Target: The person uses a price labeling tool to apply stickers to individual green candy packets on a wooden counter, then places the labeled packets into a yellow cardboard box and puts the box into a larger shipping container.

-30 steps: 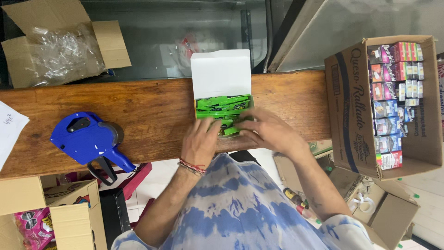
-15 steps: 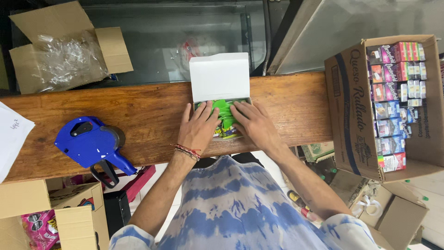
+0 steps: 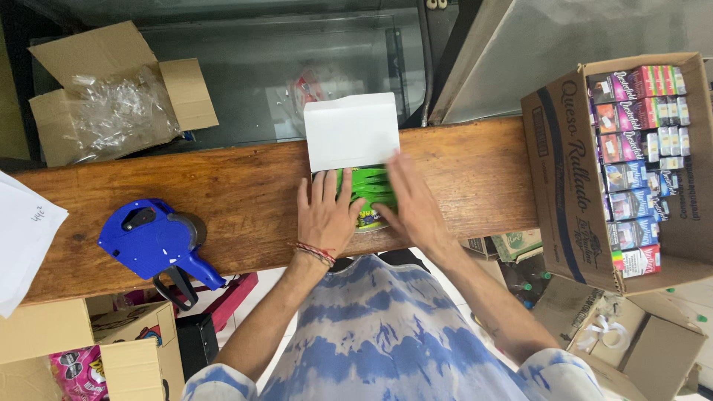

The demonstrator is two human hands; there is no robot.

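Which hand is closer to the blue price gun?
Left. The left hand lies on the green packets, nearer the blue price gun; the right hand is on their far side.

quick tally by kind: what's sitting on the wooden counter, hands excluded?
Blue price-label gun: 1
White box with open lid, holding green packets: 1
Large cardboard carton of small colourful packs: 1
White paper sheets at the left edge: 1 stack
Total: 4
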